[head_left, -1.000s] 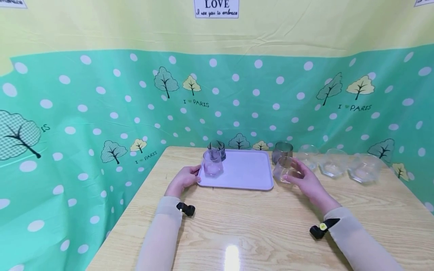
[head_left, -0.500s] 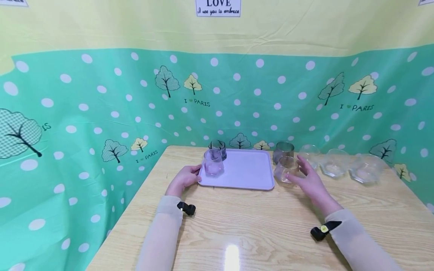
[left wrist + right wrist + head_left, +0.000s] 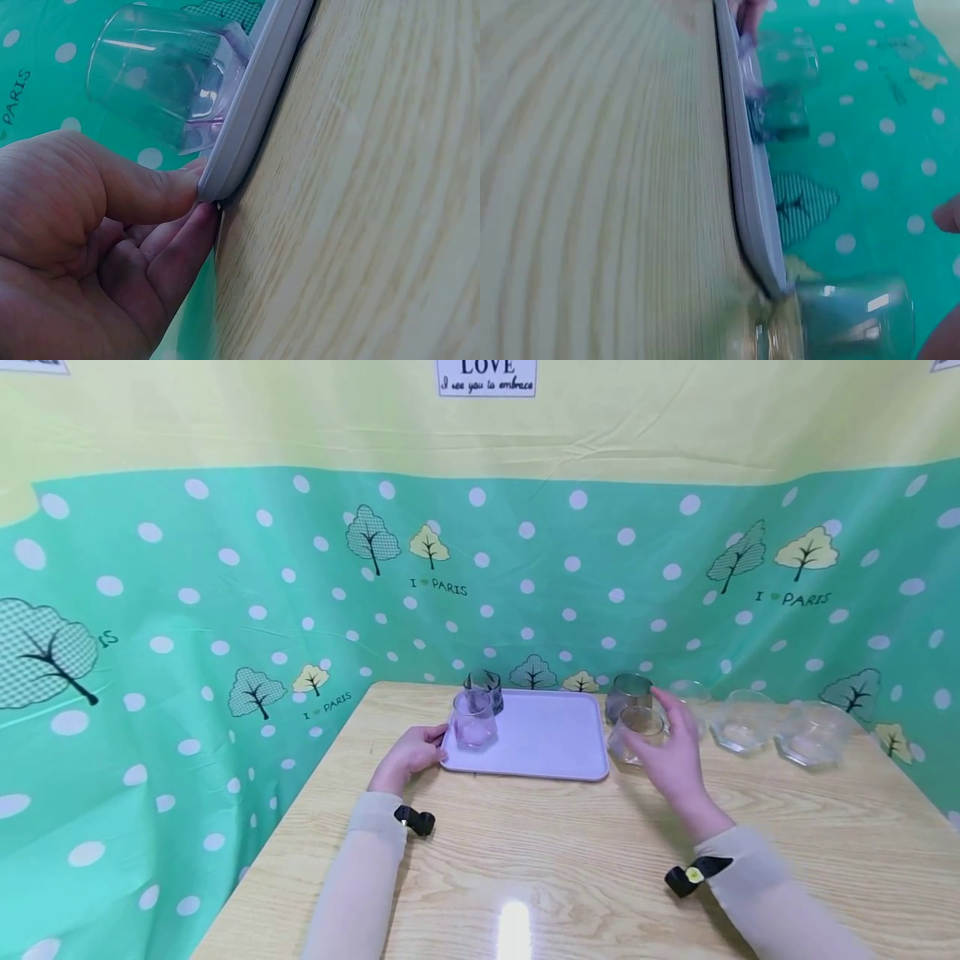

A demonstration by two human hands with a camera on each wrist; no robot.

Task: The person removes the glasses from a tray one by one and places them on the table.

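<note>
Lilac tray (image 3: 551, 735); grn/yellow backdrop (image 3: 637, 602) (white-dotted, tree-printed); tray's rear glass (image 3: 491, 687) prob. grey.

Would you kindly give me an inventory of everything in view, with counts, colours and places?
Cloth: one, green and yellow, behind the table
Table: one, light wood, under the tray
Tray: one, lilac, on the table
Clear tray glass: one, colourless, tray's left end
Dark tray glass: one, smoky, behind the clear one
Clear table glass: one, colourless, beside the tray's right end
Dark table glass: one, smoky, just behind that
Row glasses: three, colourless, farther right
Wrist cameras: two, black, one per wrist
Sleeves: two, off-white, on the forearms
Left hand: one, bare, pinching the tray's left edge
Right hand: one, bare, by the clear table glass
</note>
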